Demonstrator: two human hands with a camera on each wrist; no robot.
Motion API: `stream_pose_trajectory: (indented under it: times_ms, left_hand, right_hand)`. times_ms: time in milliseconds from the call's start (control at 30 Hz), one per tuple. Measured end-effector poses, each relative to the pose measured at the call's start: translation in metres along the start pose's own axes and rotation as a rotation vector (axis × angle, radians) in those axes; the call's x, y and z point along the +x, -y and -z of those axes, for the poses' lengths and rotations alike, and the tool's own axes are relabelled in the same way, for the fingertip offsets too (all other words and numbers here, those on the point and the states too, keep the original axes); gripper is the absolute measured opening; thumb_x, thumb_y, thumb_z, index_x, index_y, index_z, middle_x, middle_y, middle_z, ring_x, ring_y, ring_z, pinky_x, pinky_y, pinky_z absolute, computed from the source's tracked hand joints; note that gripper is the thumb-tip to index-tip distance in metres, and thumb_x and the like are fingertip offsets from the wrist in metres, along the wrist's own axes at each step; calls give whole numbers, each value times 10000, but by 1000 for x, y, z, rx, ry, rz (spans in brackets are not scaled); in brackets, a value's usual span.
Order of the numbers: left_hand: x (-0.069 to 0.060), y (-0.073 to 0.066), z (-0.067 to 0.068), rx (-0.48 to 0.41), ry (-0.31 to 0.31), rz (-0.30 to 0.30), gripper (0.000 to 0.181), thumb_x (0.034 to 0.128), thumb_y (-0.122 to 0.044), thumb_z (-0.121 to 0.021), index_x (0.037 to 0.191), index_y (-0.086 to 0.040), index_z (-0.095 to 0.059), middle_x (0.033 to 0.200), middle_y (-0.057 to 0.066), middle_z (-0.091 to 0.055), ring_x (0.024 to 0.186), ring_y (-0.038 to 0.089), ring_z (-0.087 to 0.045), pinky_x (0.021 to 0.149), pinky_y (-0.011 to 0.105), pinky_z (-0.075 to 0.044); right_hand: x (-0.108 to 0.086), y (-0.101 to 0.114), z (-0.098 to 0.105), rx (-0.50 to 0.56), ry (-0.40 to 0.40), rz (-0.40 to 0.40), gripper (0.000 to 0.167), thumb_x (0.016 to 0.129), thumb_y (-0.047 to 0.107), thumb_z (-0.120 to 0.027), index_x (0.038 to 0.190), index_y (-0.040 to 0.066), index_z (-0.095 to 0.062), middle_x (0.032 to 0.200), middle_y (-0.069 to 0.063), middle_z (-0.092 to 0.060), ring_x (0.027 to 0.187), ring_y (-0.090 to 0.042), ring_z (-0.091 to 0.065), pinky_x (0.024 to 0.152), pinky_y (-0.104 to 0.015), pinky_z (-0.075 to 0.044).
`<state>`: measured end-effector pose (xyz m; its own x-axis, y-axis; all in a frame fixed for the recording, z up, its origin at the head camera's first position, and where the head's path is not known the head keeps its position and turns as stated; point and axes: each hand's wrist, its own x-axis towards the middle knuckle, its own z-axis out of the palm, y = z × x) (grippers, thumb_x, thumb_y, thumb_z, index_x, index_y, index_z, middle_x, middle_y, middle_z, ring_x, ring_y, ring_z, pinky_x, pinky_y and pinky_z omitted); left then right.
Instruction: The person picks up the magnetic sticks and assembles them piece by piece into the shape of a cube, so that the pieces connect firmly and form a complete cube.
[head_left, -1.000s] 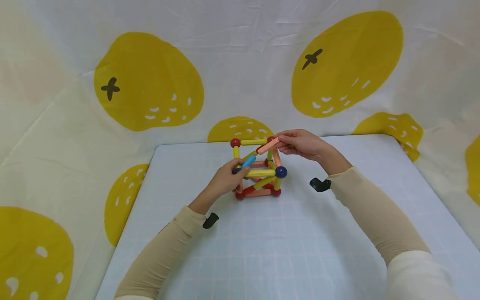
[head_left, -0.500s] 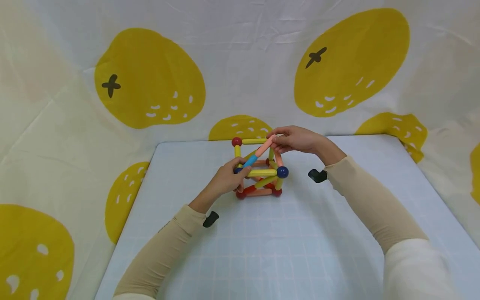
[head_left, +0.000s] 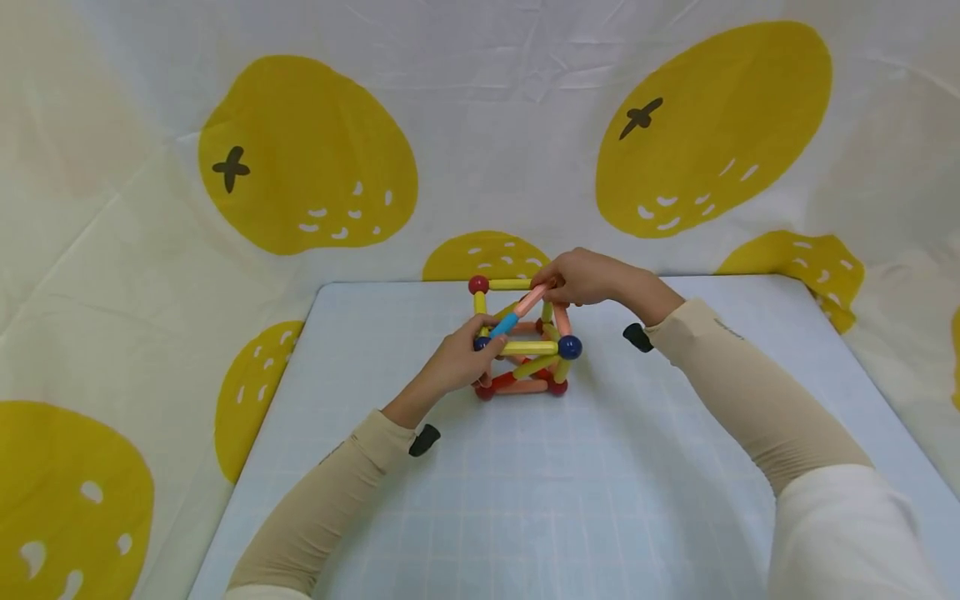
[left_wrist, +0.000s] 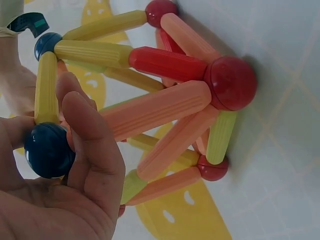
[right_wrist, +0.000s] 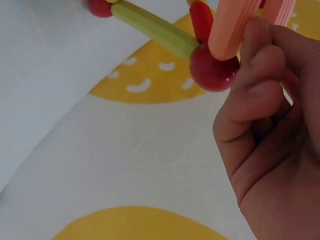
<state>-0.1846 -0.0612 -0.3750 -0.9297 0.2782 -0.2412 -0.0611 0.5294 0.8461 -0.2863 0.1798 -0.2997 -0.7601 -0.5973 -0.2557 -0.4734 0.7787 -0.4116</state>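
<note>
A cube-like frame of coloured magnetic rods and balls stands on the table, with a yellow rod (head_left: 531,347) along its upper front edge. My left hand (head_left: 459,357) grips the frame's near left upper corner, its fingers curled round a blue ball (left_wrist: 47,150) in the left wrist view. From that corner a blue rod (head_left: 504,324) slants up and back across the top. A pink rod (head_left: 532,300) lines up with its far end; whether they touch I cannot tell. My right hand (head_left: 587,277) pinches the pink rod's upper end and hides the far right upper corner.
Another blue ball (head_left: 570,347) marks the near right upper corner, and a red ball (head_left: 478,285) the far left one. Red balls and pink rods form the base. Behind the table (head_left: 540,500) hangs a white cloth (head_left: 495,150) printed with yellow fruit.
My right hand has shifted slightly left and turned knuckles-up, bringing the pink rod into line with the blue rod. The left hand keeps its hold on the corner.
</note>
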Motion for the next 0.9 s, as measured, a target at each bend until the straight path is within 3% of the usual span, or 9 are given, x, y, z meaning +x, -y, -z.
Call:
stream_pose_trajectory:
  times_ms: [133,267,400,500,633,900]
  left_hand:
    - [-1,2,0,-10,5,-16,448,1037,-453,-560,1448,-326,-433,960,63,-648,762,400,-695,590,282,-499]
    - [-2,5,0,-27,6,-46,436,1045,-412,-563,1450,-324,-428,974,69,-639,709,343,-682,591,278,-495]
    - [-3,6,1,-49,19,-69,454,1040,-410,-576,1456,-317,-420,957,159,-649,657,266,-652,612,286,-514]
    - [-4,8,2,-63,27,-84,468,1039,-405,-580,1468,-318,-415,1036,211,-660,647,221,-639,627,296,-540]
    - [-3,11,1,-73,27,-94,477,1040,-392,-583,1479,-322,-411,1094,217,-669,654,221,-644,636,311,-560]
    - [-4,12,1,-80,7,-104,478,1034,-395,-593,1471,-300,-425,976,165,-665,629,224,-641,616,311,-562]
  right_hand:
    - [3,3,-1,-115,-22,30,325,993,235,-678,1308,160,-699,988,-25,-734,816,-210,-578,678,-295,-459]
    - [8,4,0,-152,-29,35,325,975,247,-708,1290,165,-717,1040,-21,-754,841,-209,-576,686,-296,-473]
    - [11,6,0,-165,-21,49,307,965,251,-722,1257,159,-735,1031,-29,-767,839,-197,-599,739,-304,-514]
    - [12,6,0,-169,-12,74,285,967,240,-719,1236,149,-741,1013,-43,-771,817,-190,-610,753,-308,-527]
    - [12,3,0,-166,2,86,272,981,240,-699,1238,159,-735,1037,-51,-764,801,-192,-596,708,-302,-511]
    - [14,4,-1,-150,3,97,263,1001,271,-671,1240,177,-727,998,-56,-750,786,-200,-575,705,-309,-492]
